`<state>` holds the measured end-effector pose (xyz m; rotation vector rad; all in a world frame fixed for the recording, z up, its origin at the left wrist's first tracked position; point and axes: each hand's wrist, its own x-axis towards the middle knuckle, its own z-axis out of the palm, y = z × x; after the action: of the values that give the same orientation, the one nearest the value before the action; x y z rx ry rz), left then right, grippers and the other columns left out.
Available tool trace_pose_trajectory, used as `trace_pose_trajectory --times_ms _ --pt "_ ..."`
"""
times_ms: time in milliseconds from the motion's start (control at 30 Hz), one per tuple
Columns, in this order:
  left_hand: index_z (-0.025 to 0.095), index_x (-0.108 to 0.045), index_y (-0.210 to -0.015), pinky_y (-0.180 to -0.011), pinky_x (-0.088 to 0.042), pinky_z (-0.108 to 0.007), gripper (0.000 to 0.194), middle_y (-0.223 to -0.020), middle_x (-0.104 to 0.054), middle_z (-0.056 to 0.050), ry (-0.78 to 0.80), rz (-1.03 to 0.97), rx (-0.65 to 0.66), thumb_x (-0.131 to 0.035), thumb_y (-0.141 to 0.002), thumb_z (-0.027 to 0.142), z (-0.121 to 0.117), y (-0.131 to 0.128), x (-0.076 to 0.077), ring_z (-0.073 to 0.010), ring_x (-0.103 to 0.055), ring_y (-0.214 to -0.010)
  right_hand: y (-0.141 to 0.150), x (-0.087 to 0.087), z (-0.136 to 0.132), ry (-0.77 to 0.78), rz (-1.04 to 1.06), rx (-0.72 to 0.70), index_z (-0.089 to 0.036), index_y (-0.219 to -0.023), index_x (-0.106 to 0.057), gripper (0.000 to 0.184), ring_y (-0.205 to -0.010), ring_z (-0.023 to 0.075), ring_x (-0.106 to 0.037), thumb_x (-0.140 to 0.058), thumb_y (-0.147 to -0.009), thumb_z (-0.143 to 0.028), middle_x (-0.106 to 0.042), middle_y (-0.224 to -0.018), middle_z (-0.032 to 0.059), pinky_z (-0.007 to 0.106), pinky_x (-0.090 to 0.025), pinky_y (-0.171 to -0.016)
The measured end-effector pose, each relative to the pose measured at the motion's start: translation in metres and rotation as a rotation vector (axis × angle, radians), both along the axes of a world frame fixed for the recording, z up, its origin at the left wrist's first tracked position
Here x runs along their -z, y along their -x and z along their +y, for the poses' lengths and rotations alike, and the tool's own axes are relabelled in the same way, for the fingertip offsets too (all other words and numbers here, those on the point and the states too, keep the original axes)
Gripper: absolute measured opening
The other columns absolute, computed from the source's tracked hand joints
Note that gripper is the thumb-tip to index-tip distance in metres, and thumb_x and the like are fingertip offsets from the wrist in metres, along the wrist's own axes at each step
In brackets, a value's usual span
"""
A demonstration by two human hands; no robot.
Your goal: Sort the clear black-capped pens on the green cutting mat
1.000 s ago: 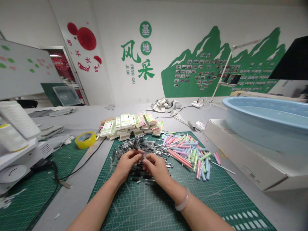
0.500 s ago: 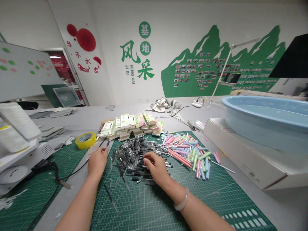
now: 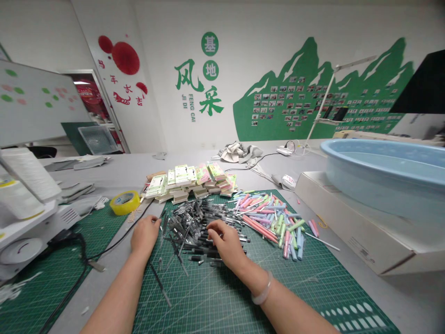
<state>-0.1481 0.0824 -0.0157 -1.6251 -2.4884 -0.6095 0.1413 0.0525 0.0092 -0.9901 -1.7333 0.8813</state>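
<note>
On a green cutting mat (image 3: 278, 297) lies a heap of black and clear pen parts (image 3: 187, 222). At the heap's left edge, my left hand (image 3: 145, 235) has its fingers closed on a thin dark pen (image 3: 162, 214), whose tip pokes out past the fingertips. My right hand (image 3: 226, 241) rests over the right side of the heap, fingers curled inward with thumb and forefinger close together. Anything between those fingers is too small or hidden to make out. A single dark pen piece (image 3: 160, 285) lies apart, nearer to me.
Pastel pen barrels (image 3: 274, 218) are piled right of the black heap. Stacked small boxes (image 3: 182, 176) sit behind it. Yellow tape (image 3: 124, 203) and a white machine (image 3: 28, 241) with thread cones are at left. A blue basin (image 3: 382, 171) stands on a white box (image 3: 354, 232) at right.
My left hand has shifted slightly right and toward me, bringing the dark pen to the heap's left edge. My right hand has stayed almost still.
</note>
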Motion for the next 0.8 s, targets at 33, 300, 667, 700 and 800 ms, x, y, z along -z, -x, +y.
trace_pose_trajectory --times_ms 33,300,667,700,800 --pt "0.018 -0.065 -0.090 -0.073 -0.043 -0.032 0.032 -0.092 -0.068 -0.012 0.001 -0.001 0.009 -0.044 -0.081 0.040 0.000 0.000 0.001 -0.0267 -0.061 -0.086 0.000 0.000 0.000 -0.002 -0.002 -0.002 -0.022 -0.089 -0.060 0.011 -0.068 0.0130 -0.059 -0.049 -0.084 -0.023 -0.064 -0.071 -0.0026 0.023 -0.042 -0.064" --pt "0.020 -0.064 -0.094 -0.071 -0.042 -0.029 0.028 -0.086 -0.068 -0.008 -0.018 -0.012 0.106 -0.044 -0.082 0.036 0.002 -0.006 0.000 -0.0229 -0.061 -0.081 0.000 0.001 0.000 -0.029 -0.037 0.001 -0.022 -0.089 -0.059 0.011 -0.069 0.0130 -0.060 -0.049 -0.085 -0.021 -0.064 -0.073 -0.0026 0.023 -0.042 -0.065" --pt "0.019 -0.062 -0.097 -0.069 -0.041 -0.028 0.028 -0.085 -0.067 -0.006 -0.054 -0.035 0.120 -0.044 -0.082 0.034 0.000 -0.015 -0.007 -0.0215 -0.060 -0.079 0.000 -0.008 -0.013 -0.353 -0.505 -0.311 -0.024 -0.092 -0.065 0.012 -0.087 0.0147 -0.055 -0.057 -0.082 -0.022 -0.064 -0.089 0.0003 0.024 -0.039 -0.076" --pt "0.019 -0.062 -0.098 -0.069 -0.041 -0.028 0.028 -0.085 -0.066 -0.006 -0.070 -0.030 0.120 -0.044 -0.083 0.034 0.000 -0.017 -0.008 -0.0212 -0.060 -0.079 0.000 -0.009 -0.014 -0.387 -0.565 -0.351 -0.024 -0.092 -0.065 0.012 -0.086 0.0151 -0.054 -0.059 -0.082 -0.025 -0.064 -0.089 0.0006 0.024 -0.039 -0.074" --pt "0.020 -0.063 -0.096 -0.069 -0.041 -0.027 0.027 -0.085 -0.065 -0.005 -0.107 -0.028 0.140 -0.043 -0.083 0.033 -0.001 -0.022 -0.012 -0.0202 -0.059 -0.078 0.000 -0.010 -0.016 -0.458 -0.708 -0.408 -0.023 -0.091 -0.064 0.014 -0.086 0.0160 -0.053 -0.061 -0.080 -0.029 -0.062 -0.091 0.0015 0.025 -0.038 -0.072"
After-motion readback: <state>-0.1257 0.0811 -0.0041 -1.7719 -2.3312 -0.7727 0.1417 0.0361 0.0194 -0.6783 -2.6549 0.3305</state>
